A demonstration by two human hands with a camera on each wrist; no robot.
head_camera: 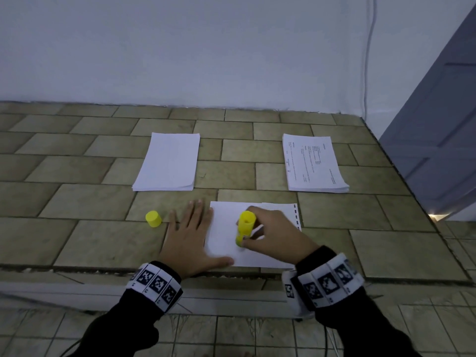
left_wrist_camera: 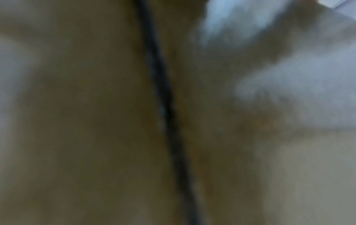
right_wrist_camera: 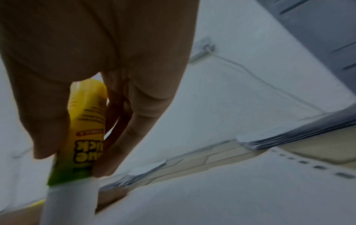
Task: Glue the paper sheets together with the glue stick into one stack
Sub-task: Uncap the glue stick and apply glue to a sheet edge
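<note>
A white paper sheet [head_camera: 226,235] lies on the tiled surface near its front edge. My right hand [head_camera: 268,233] grips the yellow glue stick [head_camera: 244,226] with its glue end down on that sheet; the right wrist view shows the glue stick [right_wrist_camera: 86,121] between thumb and fingers and its white glue end [right_wrist_camera: 71,202] on the paper. My left hand [head_camera: 190,235] lies flat with straight fingers, its thumb on the sheet's left front corner. The yellow cap [head_camera: 153,219] stands left of that hand. The left wrist view is a blur.
A blank white paper stack [head_camera: 167,163] sits at the back left and a printed stack [head_camera: 313,163] at the back right. A white wall runs behind the tiles, with a grey door [head_camera: 438,124] at the right. A step edge [head_camera: 77,269] drops off in front.
</note>
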